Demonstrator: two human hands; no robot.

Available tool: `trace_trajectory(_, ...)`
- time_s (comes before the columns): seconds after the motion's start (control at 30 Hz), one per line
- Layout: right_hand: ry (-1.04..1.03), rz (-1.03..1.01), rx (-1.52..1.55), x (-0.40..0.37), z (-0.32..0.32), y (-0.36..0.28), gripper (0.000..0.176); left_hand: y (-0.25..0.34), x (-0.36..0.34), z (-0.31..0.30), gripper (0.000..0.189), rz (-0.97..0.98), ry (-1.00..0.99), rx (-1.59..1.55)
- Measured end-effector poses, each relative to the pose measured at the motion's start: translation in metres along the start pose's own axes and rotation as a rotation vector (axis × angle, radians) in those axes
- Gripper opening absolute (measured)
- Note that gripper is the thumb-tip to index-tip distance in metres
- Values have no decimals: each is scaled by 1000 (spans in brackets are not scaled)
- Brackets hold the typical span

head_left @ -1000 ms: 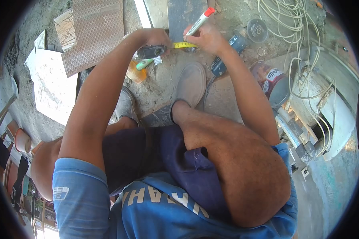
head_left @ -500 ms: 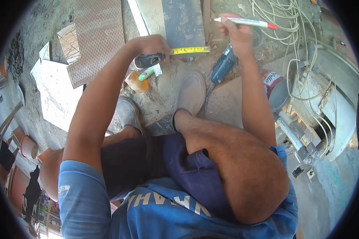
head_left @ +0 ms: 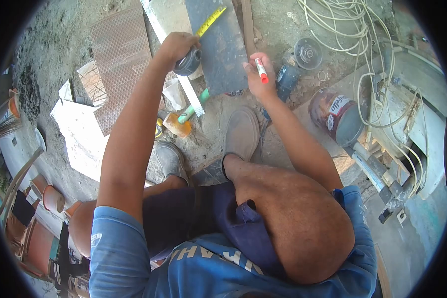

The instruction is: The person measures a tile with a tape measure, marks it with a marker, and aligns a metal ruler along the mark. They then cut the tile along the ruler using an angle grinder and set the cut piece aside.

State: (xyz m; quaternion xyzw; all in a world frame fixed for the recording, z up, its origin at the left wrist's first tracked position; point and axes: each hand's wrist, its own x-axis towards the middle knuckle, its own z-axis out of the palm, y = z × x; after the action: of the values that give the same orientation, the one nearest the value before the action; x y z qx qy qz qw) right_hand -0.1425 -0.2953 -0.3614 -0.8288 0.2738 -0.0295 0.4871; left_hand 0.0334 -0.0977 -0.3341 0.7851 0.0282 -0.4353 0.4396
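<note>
With its long axis running away from us, the dark panel [head_left: 221, 54] lies between our left grip [head_left: 180, 45], clasped around the tape measure [head_left: 188, 63] whose blade [head_left: 211, 23] slants over it, and our right grip [head_left: 261, 79], holding the red-and-white marker [head_left: 260, 70] just beside the panel's right edge.

"What sort of place are we standing in?"
"A rough work yard, I'd say: dusty ground [head_left: 278, 35] underfoot, a power tool [head_left: 287, 82] lying on it, a tape measure [head_left: 187, 62] out."
"Makeshift, then?"
"Looks it. A honeycomb-patterned panel [head_left: 121, 59], jagged white pieces [head_left: 87, 139] and tangled cable [head_left: 352, 34] lie about, and those pots [head_left: 52, 199] could belong to a home."
</note>
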Motion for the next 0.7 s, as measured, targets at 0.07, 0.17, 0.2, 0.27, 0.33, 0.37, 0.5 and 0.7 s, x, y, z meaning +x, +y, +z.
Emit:
trace_trajectory(0.07, -17, 71, 28, 1, -1, 2, 22, 1, -2, 1, 29, -22, 18, 18)
trace_trajectory(0.17, -112, 134, 193, -7, -9, 7, 22, -6, -8, -6, 29, -3, -91, -2)
trace_trajectory(0.2, -140, 103, 185, -13, -10, 17, 22, -8, -11, -10, 29, 3, -87, 2)
trace_trajectory(0.27, -191, 127, 250, -29, -15, 19, 22, -10, -16, -22, 29, 44, -250, -19)
trace_trajectory(0.33, -216, 142, 280, -49, -24, 20, 22, -14, -15, -34, 29, 48, -270, 1)
trace_trajectory(0.37, -242, 170, 307, -58, -29, 22, 21, -16, -14, -40, 29, 42, -300, 17)
trace_trajectory(0.5, -283, 151, 264, -78, -43, 33, 21, -2, -7, -61, 33, 67, -292, 162)
trace_trajectory(0.7, -245, 14, 51, -80, -51, 9, 21, 39, 40, -63, 36, 177, -226, 444)
